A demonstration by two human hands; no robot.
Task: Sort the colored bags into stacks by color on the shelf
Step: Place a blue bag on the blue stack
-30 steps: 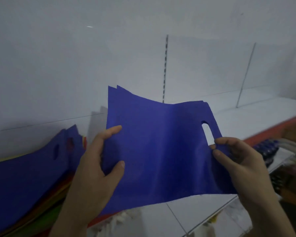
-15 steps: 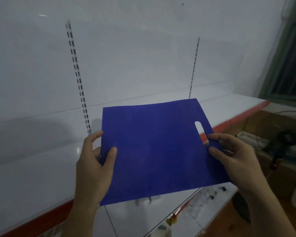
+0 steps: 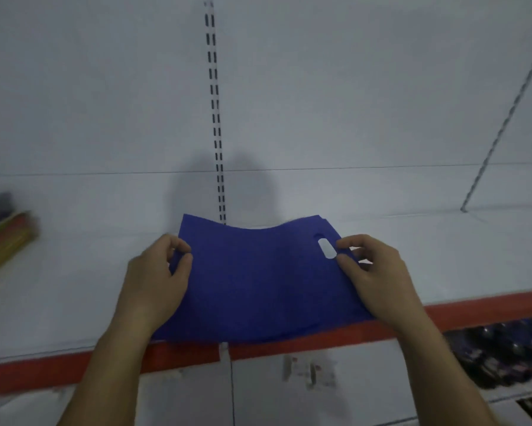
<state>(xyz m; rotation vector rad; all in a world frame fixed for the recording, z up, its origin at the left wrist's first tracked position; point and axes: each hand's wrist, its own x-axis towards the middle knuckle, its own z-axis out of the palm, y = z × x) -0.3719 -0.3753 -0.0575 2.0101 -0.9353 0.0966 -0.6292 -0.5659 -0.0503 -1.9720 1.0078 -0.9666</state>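
A blue bag [image 3: 258, 281] with a die-cut handle hole lies low over the white shelf [image 3: 442, 256], sagging in the middle, its near edge at the shelf's red front lip. My left hand [image 3: 157, 278] pinches its left edge between thumb and fingers. On the right, beside the handle hole, my right hand [image 3: 372, 272] pinches the bag's edge. A mixed pile of colored bags [image 3: 3, 241] sits at the far left of the shelf, blurred and partly cut off by the frame.
A slotted upright rail [image 3: 215, 118] runs up the white back panel behind the bag. A second rail [image 3: 501, 124] stands to the right. The red shelf lip [image 3: 489, 309] crosses the view. Dark packaged goods [image 3: 501, 348] lie on the lower shelf at right.
The blue bag has come down from chest height to the shelf surface, both hands still holding its edges. My view turned left, bringing the mixed pile back in at far left.
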